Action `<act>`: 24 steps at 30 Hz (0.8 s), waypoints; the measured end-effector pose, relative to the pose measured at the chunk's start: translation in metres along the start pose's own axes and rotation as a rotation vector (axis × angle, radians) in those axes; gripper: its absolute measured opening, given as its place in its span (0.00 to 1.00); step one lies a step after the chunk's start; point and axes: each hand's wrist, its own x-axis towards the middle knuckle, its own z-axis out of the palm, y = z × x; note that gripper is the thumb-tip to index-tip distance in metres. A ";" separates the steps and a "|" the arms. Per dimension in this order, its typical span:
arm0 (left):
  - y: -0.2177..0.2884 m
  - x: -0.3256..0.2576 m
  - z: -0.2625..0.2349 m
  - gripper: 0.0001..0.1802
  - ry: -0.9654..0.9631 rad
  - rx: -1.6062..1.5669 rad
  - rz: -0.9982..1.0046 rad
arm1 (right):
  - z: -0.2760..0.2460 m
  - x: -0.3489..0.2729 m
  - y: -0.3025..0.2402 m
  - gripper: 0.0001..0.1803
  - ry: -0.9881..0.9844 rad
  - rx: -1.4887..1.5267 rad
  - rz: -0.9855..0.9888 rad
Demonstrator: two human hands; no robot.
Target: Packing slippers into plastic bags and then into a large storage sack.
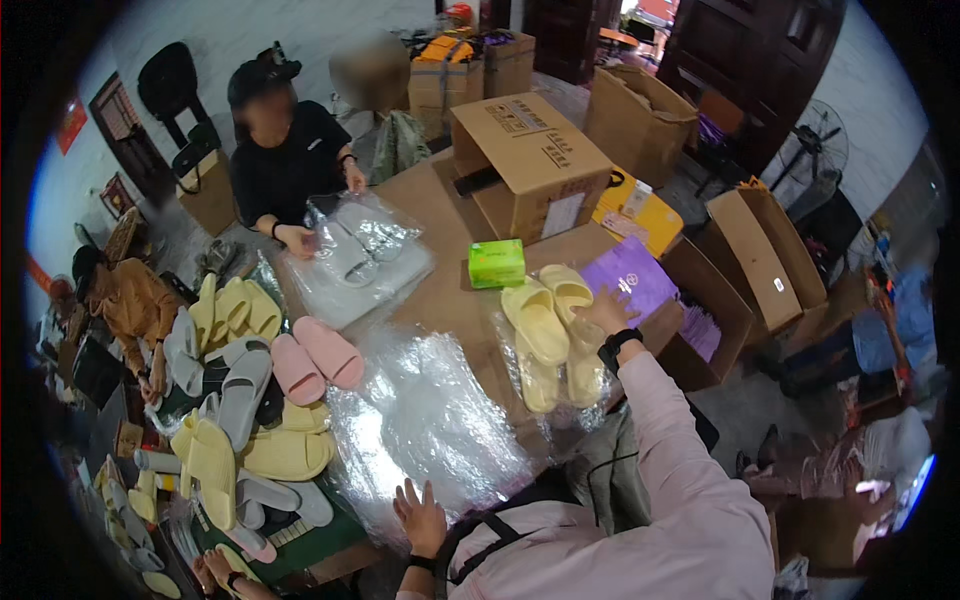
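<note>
Several fingers [411, 494] apart: left hand [424, 524] over clear bags [425, 420], right hand [609, 313] by yellow slippers [542, 325].

From the wearer's head, one wide fisheye view looks steeply down and forward across the brown-topped table [455, 300] from its near edge. The pale pink fabric sleeve [675, 425] looms closest, the bare right hand [606, 312] farther in. Beyond the table's far edge, the pale marbled wall [330, 25] stands well back, bending toward the rim.
</note>
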 end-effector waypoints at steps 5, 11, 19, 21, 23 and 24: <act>0.008 0.004 0.006 0.33 -0.091 -0.082 0.147 | 0.099 0.038 0.093 0.34 -0.114 0.435 0.006; -0.003 0.010 0.021 0.33 -0.087 -0.059 0.229 | 0.018 -0.018 0.058 0.23 -0.080 0.744 -0.026; 0.007 0.016 0.004 0.31 -0.052 -0.025 0.226 | 0.028 -0.073 0.126 0.32 0.044 0.352 -0.127; 0.010 0.020 -0.001 0.30 -0.017 -0.056 0.304 | -0.010 -0.116 0.132 0.31 0.136 0.469 -0.140; 0.004 0.021 0.003 0.28 0.023 -0.100 0.422 | -0.031 -0.157 0.142 0.27 0.062 0.659 -0.165; -0.003 0.020 0.005 0.28 0.002 -0.098 0.458 | -0.041 -0.183 0.145 0.27 0.068 0.662 -0.124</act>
